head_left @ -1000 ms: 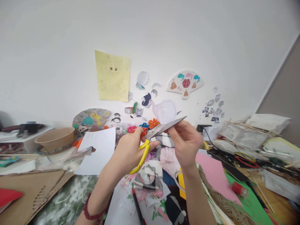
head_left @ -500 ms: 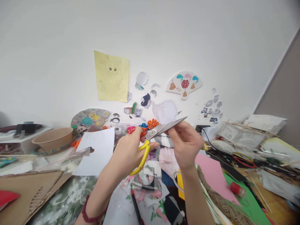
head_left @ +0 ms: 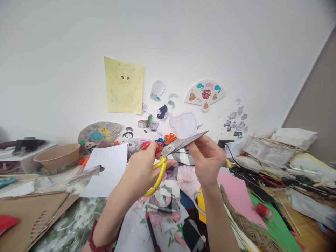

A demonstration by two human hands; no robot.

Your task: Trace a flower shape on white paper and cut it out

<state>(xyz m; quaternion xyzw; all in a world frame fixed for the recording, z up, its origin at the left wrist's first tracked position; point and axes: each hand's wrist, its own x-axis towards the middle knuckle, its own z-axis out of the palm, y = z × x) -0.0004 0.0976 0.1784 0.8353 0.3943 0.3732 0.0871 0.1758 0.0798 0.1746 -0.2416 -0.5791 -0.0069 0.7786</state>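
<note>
My left hand (head_left: 143, 168) is closed round the handles of a pair of scissors (head_left: 181, 144). One handle loop is yellow, the upper one orange-red. The grey blades point right and stand slightly apart. A rounded white paper cutout (head_left: 183, 124) rises between the blades, hiding most of the far blade except its tip. My right hand (head_left: 208, 154) pinches the paper's lower edge beside the near blade; its fingertips are partly hidden. Behind and below the blades is a black, grey and white striped piece (head_left: 185, 157). Paper scraps (head_left: 165, 203) lie beneath my hands.
A dark pen (head_left: 152, 229) lies among the scraps. To the left are a white sheet (head_left: 105, 171), a brown bowl (head_left: 59, 157) and cardboard (head_left: 34, 217). Pink paper (head_left: 240, 196), twine (head_left: 244, 220) and a red spool (head_left: 264, 211) lie right. Drawings and a fan (head_left: 205, 94) hang on the wall.
The whole view has shifted slightly left. Both hands, the scissors and the white paper hold nearly the same pose, and the blades remain slightly apart.
</note>
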